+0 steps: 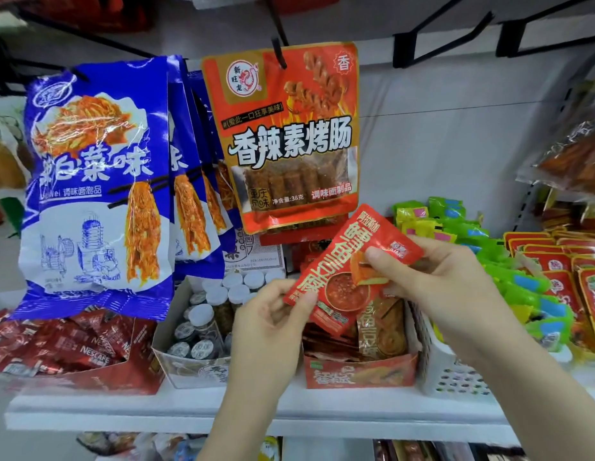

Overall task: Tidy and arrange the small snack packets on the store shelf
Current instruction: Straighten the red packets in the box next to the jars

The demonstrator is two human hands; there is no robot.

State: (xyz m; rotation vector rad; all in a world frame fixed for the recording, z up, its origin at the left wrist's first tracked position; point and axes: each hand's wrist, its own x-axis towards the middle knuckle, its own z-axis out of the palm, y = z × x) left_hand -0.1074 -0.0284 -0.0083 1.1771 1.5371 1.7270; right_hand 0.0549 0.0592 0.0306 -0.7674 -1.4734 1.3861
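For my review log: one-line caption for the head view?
Both hands, left and right, pinch a red snack packet above a red display box.

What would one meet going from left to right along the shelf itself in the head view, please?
Red Nescafe sachets → box of small white-capped jars → red display carton of snack packets → white perforated basket → green packets → red packets.

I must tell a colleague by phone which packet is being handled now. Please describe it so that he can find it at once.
Start at the big orange-red sausage bag hanging at the centre. Just below it, over the red display box on the white shelf, the left hand and right hand pinch a small red packet. It alone is lifted and tilted.
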